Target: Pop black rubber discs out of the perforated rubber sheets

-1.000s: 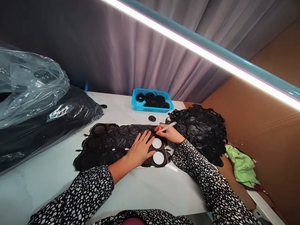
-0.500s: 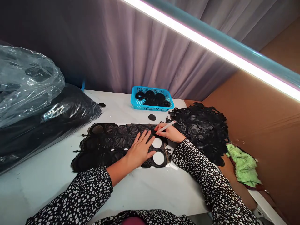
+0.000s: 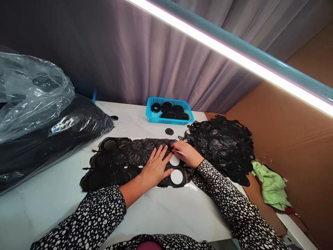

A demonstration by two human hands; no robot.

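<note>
A black rubber-like sheet with rows of round rings lies on the white table. Two openings near its right end show white, one close to the front edge. My left hand rests flat on the sheet with fingers spread, holding nothing. At the sheet's back right corner, my right hand is closed around a thin white stick-like tool, its tip by the last ring of the back row. My fingers partly hide that ring.
Behind the sheet are a blue basket of black rings and a loose black disc. A pile of black scraps lies right, a green cloth beyond. A plastic bag fills the left.
My right hand has turned over somewhat at the sheet's corner, and the white tool now lies lower and points another way. My left hand has stayed in place on the sheet.
</note>
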